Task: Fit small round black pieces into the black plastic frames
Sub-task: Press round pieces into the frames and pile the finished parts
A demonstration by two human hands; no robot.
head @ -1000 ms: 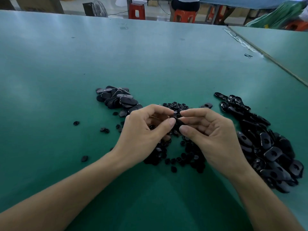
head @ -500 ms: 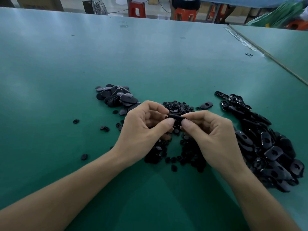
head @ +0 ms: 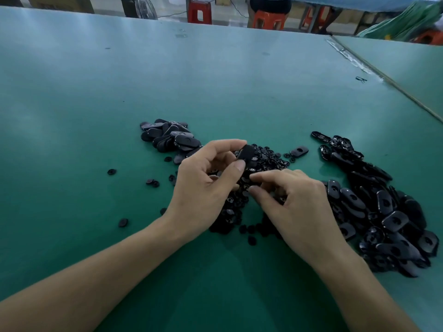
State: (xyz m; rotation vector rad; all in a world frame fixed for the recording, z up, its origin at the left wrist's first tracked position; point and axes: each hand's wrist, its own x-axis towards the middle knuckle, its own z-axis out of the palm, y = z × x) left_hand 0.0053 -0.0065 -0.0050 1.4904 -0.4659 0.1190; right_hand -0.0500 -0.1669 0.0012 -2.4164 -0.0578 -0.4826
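My left hand (head: 206, 185) pinches one black plastic frame (head: 245, 153) between thumb and forefinger, lifted above the heap of small round black pieces (head: 266, 159). Lower down, my right hand (head: 294, 204) rests on that heap with thumb and forefinger tips close together over the pieces; whether a piece sits between them is hidden. A big pile of open frames (head: 383, 212) lies to the right of my right hand. A smaller pile of frames (head: 170, 137) lies behind my left hand.
A single frame (head: 299, 150) lies beyond the heap. Loose round pieces (head: 112, 172) are scattered on the green table (head: 96, 92) to the left. A seam to a second table (head: 407, 92) runs at the right. Red stools and a fan stand past the far edge.
The hands have parted. My left hand kept the frame and raised it slightly, while my right hand let go and dropped down onto the heap of round pieces.
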